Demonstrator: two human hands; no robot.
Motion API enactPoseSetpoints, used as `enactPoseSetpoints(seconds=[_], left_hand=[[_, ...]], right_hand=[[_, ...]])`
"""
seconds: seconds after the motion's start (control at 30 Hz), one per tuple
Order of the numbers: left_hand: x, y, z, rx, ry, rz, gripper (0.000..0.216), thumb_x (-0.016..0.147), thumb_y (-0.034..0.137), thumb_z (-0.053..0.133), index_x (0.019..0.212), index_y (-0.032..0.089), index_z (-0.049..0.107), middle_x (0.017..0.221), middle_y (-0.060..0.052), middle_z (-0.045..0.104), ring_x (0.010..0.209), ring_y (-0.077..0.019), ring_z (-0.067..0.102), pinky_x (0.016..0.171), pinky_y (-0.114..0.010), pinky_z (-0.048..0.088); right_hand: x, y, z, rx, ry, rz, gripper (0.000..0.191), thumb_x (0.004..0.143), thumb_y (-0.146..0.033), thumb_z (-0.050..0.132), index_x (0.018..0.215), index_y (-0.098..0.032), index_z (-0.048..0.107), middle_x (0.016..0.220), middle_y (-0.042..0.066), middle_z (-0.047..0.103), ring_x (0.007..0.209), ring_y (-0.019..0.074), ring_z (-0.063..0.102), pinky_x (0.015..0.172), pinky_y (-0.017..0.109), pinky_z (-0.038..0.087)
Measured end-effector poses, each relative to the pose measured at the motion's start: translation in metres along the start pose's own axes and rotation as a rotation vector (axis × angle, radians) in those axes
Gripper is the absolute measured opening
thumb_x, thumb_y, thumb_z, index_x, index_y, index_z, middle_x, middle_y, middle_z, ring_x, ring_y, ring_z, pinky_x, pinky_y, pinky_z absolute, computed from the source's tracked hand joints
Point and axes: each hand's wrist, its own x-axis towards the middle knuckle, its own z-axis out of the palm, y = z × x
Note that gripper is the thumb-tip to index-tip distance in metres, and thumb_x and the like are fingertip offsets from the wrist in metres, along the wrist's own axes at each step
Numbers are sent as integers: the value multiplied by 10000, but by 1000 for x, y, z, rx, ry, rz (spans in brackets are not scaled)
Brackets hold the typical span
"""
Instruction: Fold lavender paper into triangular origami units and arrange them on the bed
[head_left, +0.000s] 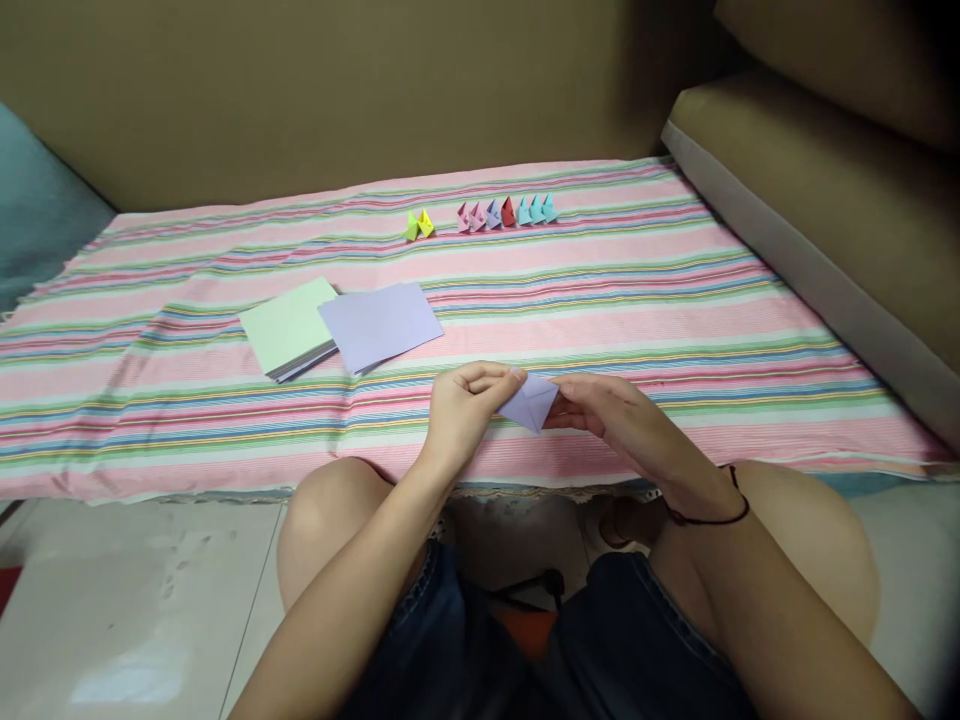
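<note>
A small folded piece of lilac paper (530, 401), with crease lines crossing its face, is held just above the near edge of the striped cloth. My left hand (469, 405) pinches its left corner, thumb on top and fingers curled behind. At the right corner, my right hand (611, 415) grips the paper between thumb and fingers; the fingertips lie partly behind it. Beyond my left hand lie loose lilac sheets (382, 325), overlapping a stack of paper with a pale green sheet (289, 325) on top.
Toward the back stand two yellow-green folded paper pieces (419, 225) and a row of several pink, lilac, red and blue folded paper pieces (508, 212). A brown cushion (817, 190) borders the right side. The striped cloth (187, 400) ends just above my knees.
</note>
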Motion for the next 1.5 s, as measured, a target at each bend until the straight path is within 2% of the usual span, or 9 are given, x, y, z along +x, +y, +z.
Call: enactPoseSetpoints(seconds=[0.17, 0.37, 0.63, 0.8, 0.9, 1.07, 1.2, 1.33, 1.5], left_hand=[[-2, 1, 3, 13, -19, 27, 243, 674, 352, 764, 780, 144, 695, 675, -22, 701, 615, -123, 625, 566, -212, 469], [-1, 0, 5, -10, -95, 0, 385, 611, 266, 803, 935, 161, 622, 737, -8, 705, 670, -142, 649, 642, -248, 512], [-1, 2, -2, 51, -125, -45, 263, 646, 261, 784, 838, 137, 653, 692, -21, 708, 605, -121, 633, 613, -232, 494], [1, 5, -4, -35, -123, -78, 352, 671, 296, 766, 962, 148, 635, 691, -11, 706, 645, -139, 648, 651, -253, 500], [4, 7, -6, -67, -106, -52, 362, 687, 274, 751, 1014, 166, 639, 766, -15, 713, 692, -131, 651, 666, -238, 497], [6, 7, -11, -94, -158, -17, 171, 737, 302, 703, 830, 159, 715, 928, -55, 721, 869, -169, 662, 813, -288, 518], [6, 9, -14, -102, -273, -29, 221, 751, 255, 680, 955, 180, 718, 1025, -68, 715, 992, -208, 654, 911, -337, 499], [4, 8, -13, 77, -308, 31, 227, 752, 290, 689, 955, 187, 703, 888, -57, 722, 893, -200, 666, 839, -330, 513], [3, 6, -8, 241, -207, 109, 173, 784, 328, 654, 779, 158, 684, 794, -43, 681, 766, -153, 638, 746, -266, 495]], right_hand=[[1, 0, 4, -265, 192, -89, 259, 822, -424, 618, 753, -180, 668, 724, 16, 648, 714, 156, 621, 713, 292, 524], [2, 0, 8, -330, 274, -162, 231, 803, -411, 639, 754, -192, 695, 708, 20, 674, 693, 170, 638, 682, 298, 537], [3, 5, 10, -253, 266, -185, 156, 806, -327, 650, 902, -207, 625, 751, 4, 658, 734, 154, 645, 704, 287, 534], [4, 3, 7, -195, 268, -201, 102, 807, -301, 630, 859, -213, 624, 764, -4, 650, 713, 143, 643, 702, 290, 550], [3, 1, 3, -232, 322, -188, 124, 811, -285, 602, 843, -200, 687, 833, 29, 696, 772, 169, 664, 749, 319, 557], [0, -1, -2, -198, 278, -184, 200, 777, -264, 655, 965, -223, 710, 843, 20, 726, 848, 196, 688, 835, 366, 555], [-1, -4, -4, -301, 334, -230, 185, 754, -293, 700, 927, -232, 725, 879, 30, 724, 824, 204, 685, 785, 364, 568], [0, -5, -5, -439, 424, -338, 91, 775, -303, 686, 803, -222, 717, 857, 42, 678, 752, 177, 646, 684, 318, 555], [2, -2, -4, -325, 325, -244, 144, 805, -328, 656, 877, -205, 675, 757, 21, 668, 712, 159, 647, 687, 298, 550]])
